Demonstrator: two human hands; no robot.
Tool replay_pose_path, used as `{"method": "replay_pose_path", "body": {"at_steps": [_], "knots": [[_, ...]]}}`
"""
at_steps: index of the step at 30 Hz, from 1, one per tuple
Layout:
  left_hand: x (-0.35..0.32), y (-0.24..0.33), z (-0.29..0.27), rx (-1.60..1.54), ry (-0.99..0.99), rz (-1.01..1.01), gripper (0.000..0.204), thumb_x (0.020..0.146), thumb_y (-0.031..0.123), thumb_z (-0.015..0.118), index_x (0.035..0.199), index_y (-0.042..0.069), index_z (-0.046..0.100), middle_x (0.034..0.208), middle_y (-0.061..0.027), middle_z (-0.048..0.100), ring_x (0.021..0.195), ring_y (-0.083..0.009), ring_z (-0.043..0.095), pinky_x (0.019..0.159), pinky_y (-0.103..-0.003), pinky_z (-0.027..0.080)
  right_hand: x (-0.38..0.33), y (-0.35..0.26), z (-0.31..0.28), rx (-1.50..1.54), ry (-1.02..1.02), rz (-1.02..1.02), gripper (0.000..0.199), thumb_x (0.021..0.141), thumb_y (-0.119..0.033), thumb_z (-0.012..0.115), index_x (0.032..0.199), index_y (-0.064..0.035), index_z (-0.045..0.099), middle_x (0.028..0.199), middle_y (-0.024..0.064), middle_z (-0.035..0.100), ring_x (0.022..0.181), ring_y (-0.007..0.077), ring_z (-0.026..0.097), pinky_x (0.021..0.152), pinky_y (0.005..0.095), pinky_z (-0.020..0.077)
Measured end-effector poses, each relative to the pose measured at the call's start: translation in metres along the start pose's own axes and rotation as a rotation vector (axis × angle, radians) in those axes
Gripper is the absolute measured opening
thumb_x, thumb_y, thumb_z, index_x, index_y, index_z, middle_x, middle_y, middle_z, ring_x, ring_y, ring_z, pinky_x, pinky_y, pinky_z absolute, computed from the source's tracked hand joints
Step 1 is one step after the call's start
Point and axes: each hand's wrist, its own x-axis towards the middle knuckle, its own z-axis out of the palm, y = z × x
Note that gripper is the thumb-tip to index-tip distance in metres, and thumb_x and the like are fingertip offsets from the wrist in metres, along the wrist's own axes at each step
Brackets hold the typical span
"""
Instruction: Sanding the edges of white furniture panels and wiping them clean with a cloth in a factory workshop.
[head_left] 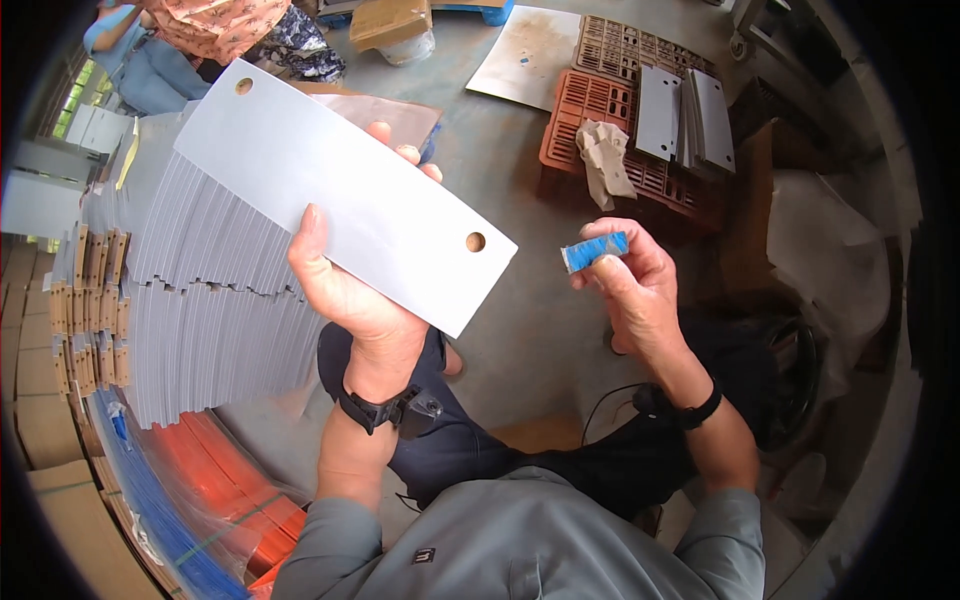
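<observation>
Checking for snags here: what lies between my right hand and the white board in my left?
In the head view: the blue block pinched in your right hand, then an open gap before the white board; grey floor shows below.

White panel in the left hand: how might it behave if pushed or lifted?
The white panel is probably stiff: the left hand holds it without visible sag. Its smooth face may be slippery. Being flat, it shouldn't roll.

This is a factory workshop: stacked grey panels [220,345], an orange plastic crate [562,132], a cardboard carton [388,22], a concrete floor [510,360].
</observation>
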Motion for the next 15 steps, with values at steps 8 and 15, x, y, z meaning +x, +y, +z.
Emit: {"method": "replay_pose_path", "body": {"at_steps": [8,15], "knots": [[-0.01,-0.003,0.006,-0.052,0.001,0.007,0.072,0.093,0.043,0.052,0.151,0.003,0.037,0.144,-0.0233,0.05,0.119,-0.0329,0.055,0.103,-0.053,0.045,-0.004,-0.006,0.011,-0.726,-0.044,-0.664,0.043,0.078,-0.003,0.085,0.116,-0.0017,0.065,0.104,0.0103,0.067,0.083,0.0158,0.063,0.07,0.0274,0.0531],[-0.009,-0.006,0.009,0.022,-0.024,0.02,0.074,0.092,0.043,0.054,0.151,0.002,0.037,0.145,-0.0222,0.049,0.121,-0.0326,0.055,0.105,-0.052,0.046,0.003,-0.014,0.018,-0.866,-0.061,-0.778,0.045,0.078,-0.005,0.088,0.116,-0.0016,0.065,0.101,0.0114,0.068,0.081,0.0181,0.066,0.065,0.0279,0.0559]]}}
